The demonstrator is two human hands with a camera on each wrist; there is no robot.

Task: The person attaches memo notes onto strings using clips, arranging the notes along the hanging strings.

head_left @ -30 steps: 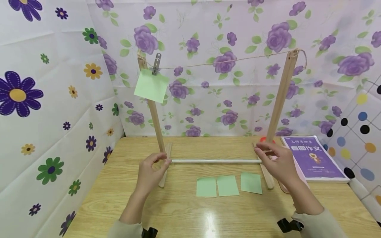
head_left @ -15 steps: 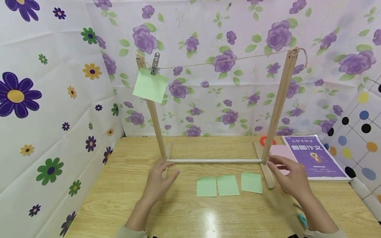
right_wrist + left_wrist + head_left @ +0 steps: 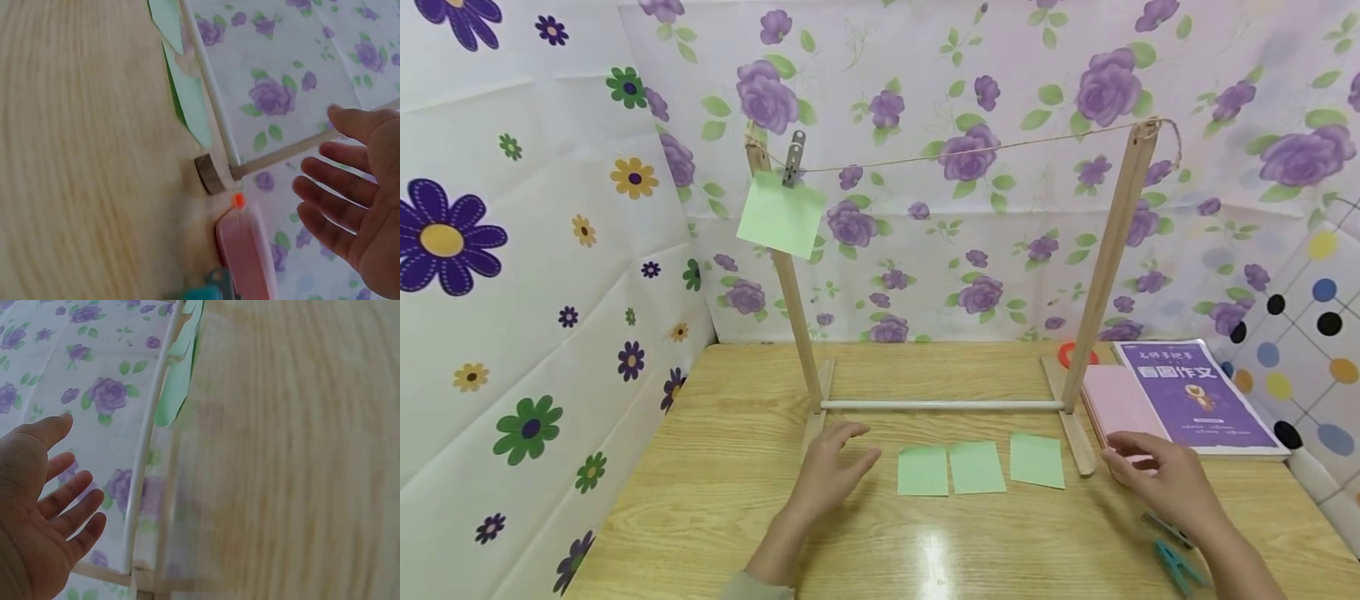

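Note:
My left hand (image 3: pixel 831 471) is held above the table just left of three green sticky notes (image 3: pixel 922 471), fingers parted and holding nothing. Near the pink case (image 3: pixel 1122 408), my right hand (image 3: pixel 1165 479) hovers with loosely bent fingers and nothing between them. Behind both hands stands a wooden frame, its left post (image 3: pixel 797 325) and right post (image 3: pixel 1108 267) joined low down by a white rod (image 3: pixel 943 406). A string (image 3: pixel 955 153) runs between the post tops. From its left end a metal clip (image 3: pixel 793 158) hangs with a green sticky note (image 3: pixel 781 215).
Partly under my right forearm lie a metal clip (image 3: pixel 1168 529) and a teal clip (image 3: pixel 1178 567). A purple book (image 3: pixel 1210 425) is at the right beside the pink case. A red ring-shaped thing (image 3: pixel 1067 357) sits behind the right post. Flowered cloth (image 3: pixel 910 275) covers the back.
Both hands have come away from the ends of the white rod and drawn back toward me. Left moved right toward the notes; right moved right, uncovering the pink case and the two loose clips.

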